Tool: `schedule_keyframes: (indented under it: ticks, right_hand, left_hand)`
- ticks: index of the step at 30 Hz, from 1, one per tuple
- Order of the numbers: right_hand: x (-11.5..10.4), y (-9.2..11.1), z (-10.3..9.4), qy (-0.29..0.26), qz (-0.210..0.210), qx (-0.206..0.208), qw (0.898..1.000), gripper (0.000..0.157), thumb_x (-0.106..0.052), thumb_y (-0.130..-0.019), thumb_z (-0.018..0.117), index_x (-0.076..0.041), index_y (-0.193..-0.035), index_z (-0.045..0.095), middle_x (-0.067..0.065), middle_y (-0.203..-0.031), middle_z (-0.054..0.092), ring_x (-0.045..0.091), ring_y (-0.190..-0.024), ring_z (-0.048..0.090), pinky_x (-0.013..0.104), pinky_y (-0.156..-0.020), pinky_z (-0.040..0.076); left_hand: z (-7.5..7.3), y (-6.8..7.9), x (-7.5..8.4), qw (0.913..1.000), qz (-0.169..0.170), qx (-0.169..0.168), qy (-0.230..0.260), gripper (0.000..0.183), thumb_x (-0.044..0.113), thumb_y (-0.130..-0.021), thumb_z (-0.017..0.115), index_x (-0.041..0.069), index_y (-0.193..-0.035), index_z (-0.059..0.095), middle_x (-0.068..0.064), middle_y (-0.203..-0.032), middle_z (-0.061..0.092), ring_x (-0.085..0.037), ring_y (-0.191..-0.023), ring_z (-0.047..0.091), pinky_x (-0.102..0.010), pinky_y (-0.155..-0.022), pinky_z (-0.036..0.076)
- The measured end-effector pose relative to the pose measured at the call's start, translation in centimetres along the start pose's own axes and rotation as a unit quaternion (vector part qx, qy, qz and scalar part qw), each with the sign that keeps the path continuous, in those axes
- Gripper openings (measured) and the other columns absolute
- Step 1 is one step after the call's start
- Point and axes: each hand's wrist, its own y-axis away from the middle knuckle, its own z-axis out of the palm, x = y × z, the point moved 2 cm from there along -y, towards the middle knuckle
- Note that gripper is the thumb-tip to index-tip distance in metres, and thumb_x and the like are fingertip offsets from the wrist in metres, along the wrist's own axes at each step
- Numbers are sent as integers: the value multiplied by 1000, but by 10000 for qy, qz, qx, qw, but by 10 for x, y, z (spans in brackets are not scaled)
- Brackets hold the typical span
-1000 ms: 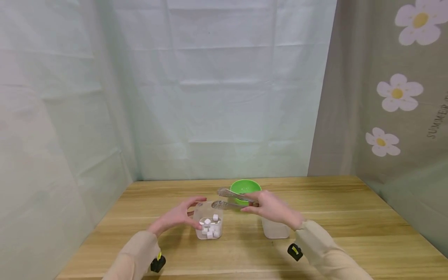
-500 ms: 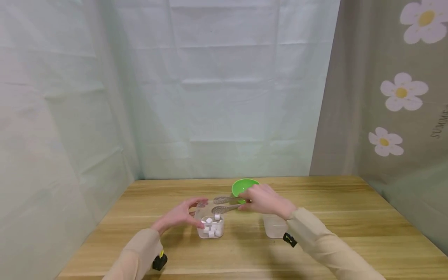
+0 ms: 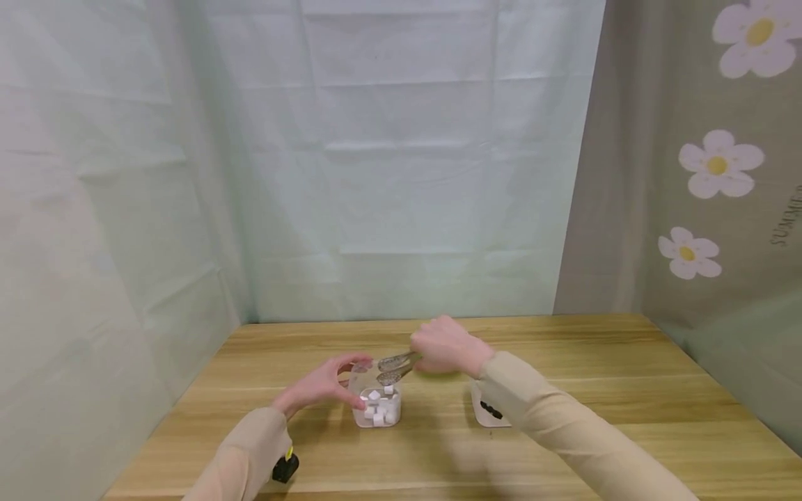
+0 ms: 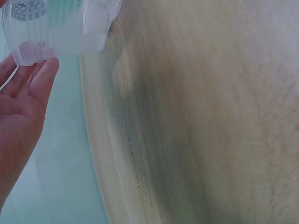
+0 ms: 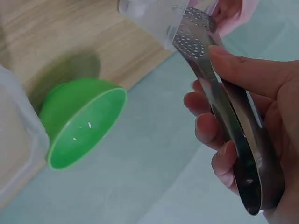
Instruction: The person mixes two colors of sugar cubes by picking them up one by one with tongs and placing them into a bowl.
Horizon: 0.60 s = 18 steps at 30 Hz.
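Note:
A clear plastic container (image 3: 370,381) stands on the wooden table, several small white cubes (image 3: 379,419) inside it. My left hand (image 3: 321,387) grips its left side, thumb at the near wall and fingers behind. In the left wrist view, fingertips rest against the ribbed container wall (image 4: 65,39). My right hand (image 3: 446,346) holds perforated metal tongs (image 5: 233,119) along their arms, thumb on one side and fingers curled on the other. The spread tong heads (image 3: 388,378) hang over the container's opening, with nothing visible between them.
A green bowl (image 5: 86,126) sits behind the right hand and is hidden in the head view. Another translucent container (image 3: 489,419) stands at the right, partly covered by the right sleeve (image 3: 532,396). Pale curtains (image 3: 401,174) enclose the table's back and sides.
My right hand has moved left and rolled over with the tongs, bringing the tong heads lower over the container. It now covers the green bowl. My left hand stays on the container.

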Motion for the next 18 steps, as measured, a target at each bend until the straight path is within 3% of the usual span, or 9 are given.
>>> schedule_keyframes:
  ticks: [4, 11, 18]
  right_hand:
    - [-4, -7, -3, 245, 50, -105, 9996, 30, -22, -74, 67, -18, -54, 44, -8, -50, 35, 8, -46, 27, 20, -38, 25]
    - [-17, -21, -2, 620, 135, -228, 9977, 26, -10, -69, 64, -17, -55, 44, -8, -50, 37, 7, -46, 30, 19, -39, 31]
    - [-35, -34, -2, 1382, 535, -478, 9878, 20, -15, -74, 64, -19, -58, 52, -8, -50, 42, 7, -45, 32, 22, -40, 35]
  left_hand:
    - [0, 0, 1, 10000, 2, -25, -23, 77, 15, -66, 80, 1, -131, 41, -11, -128, 45, -32, -117, 36, -52, -93, 30]
    - [-1, 0, 2, 10000, 9, -63, 58, 77, 13, -67, 80, 0, -131, 41, -13, -128, 45, -34, -118, 35, -54, -94, 26]
    - [-1, 1, 2, 9999, 9, -94, 131, 77, 13, -68, 79, -1, -132, 39, -13, -129, 44, -34, -119, 34, -54, -94, 27]
